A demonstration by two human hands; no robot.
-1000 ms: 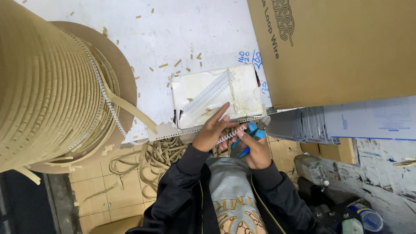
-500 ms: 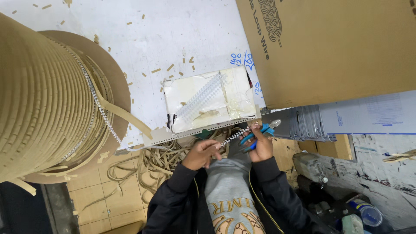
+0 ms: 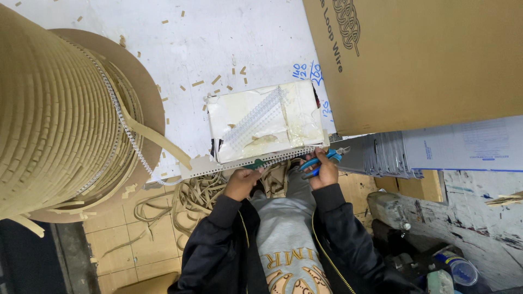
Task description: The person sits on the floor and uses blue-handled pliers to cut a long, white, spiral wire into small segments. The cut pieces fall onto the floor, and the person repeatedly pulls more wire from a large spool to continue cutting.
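My left hand (image 3: 243, 181) grips a strip of white loop binding wire (image 3: 272, 158) that runs along the front edge of the white table (image 3: 180, 49). My right hand (image 3: 326, 171) holds blue-handled pliers (image 3: 322, 161) at the strip's right end. The wire feeds in from a big tan spool (image 3: 54, 109) on the left. Just behind my hands lies a white block wrapped in plastic (image 3: 267, 120) with several cut wire pieces on top.
A large brown cardboard box (image 3: 414, 60) fills the upper right. A stack of grey sheets (image 3: 387, 155) sits under it. Tan paper strips (image 3: 190, 201) are heaped on the tiled floor below the table edge. Small paper scraps dot the tabletop.
My left hand has come off the white block back to the table edge and taken hold of the wire strip. My right hand with the pliers has shifted right along the strip.
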